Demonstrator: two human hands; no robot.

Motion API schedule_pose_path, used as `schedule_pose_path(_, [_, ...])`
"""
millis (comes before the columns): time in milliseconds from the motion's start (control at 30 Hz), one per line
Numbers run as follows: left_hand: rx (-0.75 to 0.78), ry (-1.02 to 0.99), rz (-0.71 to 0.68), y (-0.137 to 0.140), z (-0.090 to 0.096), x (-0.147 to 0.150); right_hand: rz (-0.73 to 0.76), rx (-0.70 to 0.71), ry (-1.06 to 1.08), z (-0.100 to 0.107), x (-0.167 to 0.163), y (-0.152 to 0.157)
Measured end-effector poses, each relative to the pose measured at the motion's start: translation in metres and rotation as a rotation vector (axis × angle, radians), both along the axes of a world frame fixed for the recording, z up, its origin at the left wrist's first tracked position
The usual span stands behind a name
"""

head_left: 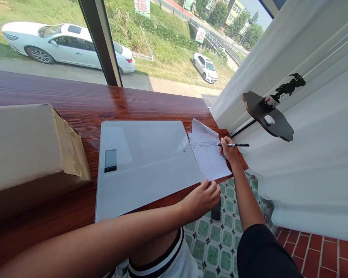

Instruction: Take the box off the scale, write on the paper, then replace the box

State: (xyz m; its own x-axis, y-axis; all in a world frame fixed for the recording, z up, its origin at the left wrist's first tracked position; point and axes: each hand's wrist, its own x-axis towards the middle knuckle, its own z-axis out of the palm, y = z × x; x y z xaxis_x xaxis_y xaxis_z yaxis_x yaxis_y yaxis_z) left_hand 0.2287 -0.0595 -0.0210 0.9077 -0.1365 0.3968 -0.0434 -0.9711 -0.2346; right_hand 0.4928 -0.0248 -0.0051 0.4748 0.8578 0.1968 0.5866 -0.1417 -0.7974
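My right hand [229,150] grips a black-and-silver pen [239,145], its tip on the white paper [210,162]. Rows of small dark handwriting run across the upper part of the sheet. A top leaf curls up at its far edge. My left hand [204,199] rests at the table's front edge by the paper's lower corner, fingers curled; whatever lies inside them is hidden. Left of the paper, partly against its edge, lies a large flat grey-white panel [145,162] with a small dark-edged rectangle on it.
A cardboard box [23,146] stands at the left of the reddish wooden table [150,104]. White curtains [316,166] hang at the right, beside a dark wavy shelf [278,123] with a small plant. Below is green tiled floor [226,247], with a dark flat object [216,211] under my left hand.
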Motion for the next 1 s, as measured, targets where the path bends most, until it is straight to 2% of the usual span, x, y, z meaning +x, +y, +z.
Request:
schedule_pose_path(433, [0.009, 0.045, 0.0, 0.0002, 0.0015, -0.0008, 0.047, -0.022, -0.01, 0.0022, -0.0001, -0.0018])
schedule_pose_path(1000, [-0.001, 0.013, 0.005, 0.0009, 0.003, -0.0014, 0.009, -0.052, 0.041, -0.0016, 0.0035, -0.0004])
